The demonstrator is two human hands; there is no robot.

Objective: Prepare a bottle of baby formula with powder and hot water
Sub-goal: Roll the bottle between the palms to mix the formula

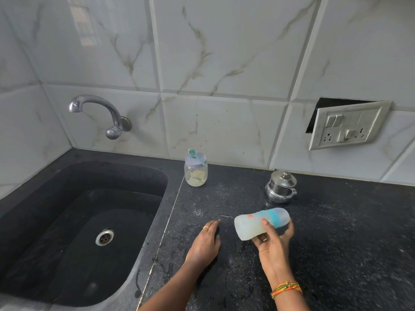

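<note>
My right hand (275, 240) grips a baby bottle (251, 224) that lies sideways above the black counter (336, 232); the bottle has a teal collar and a clear cap, and a pale milky liquid shows inside. My left hand (205, 242) rests palm down on the counter just left of the bottle, fingers together, holding nothing that I can see. A glass jar of pale powder (195, 175) stands at the back, lilac lid on, with a teal scoop (197, 157) lying across the lid. A small lidded steel pot (280, 186) stands behind the bottle.
A black sink (67, 221) with a steel drain fills the left side, under a wall tap (98, 113). A switch and socket plate (348, 125) hangs loose on the tiled wall at right. The counter is wet with droplets.
</note>
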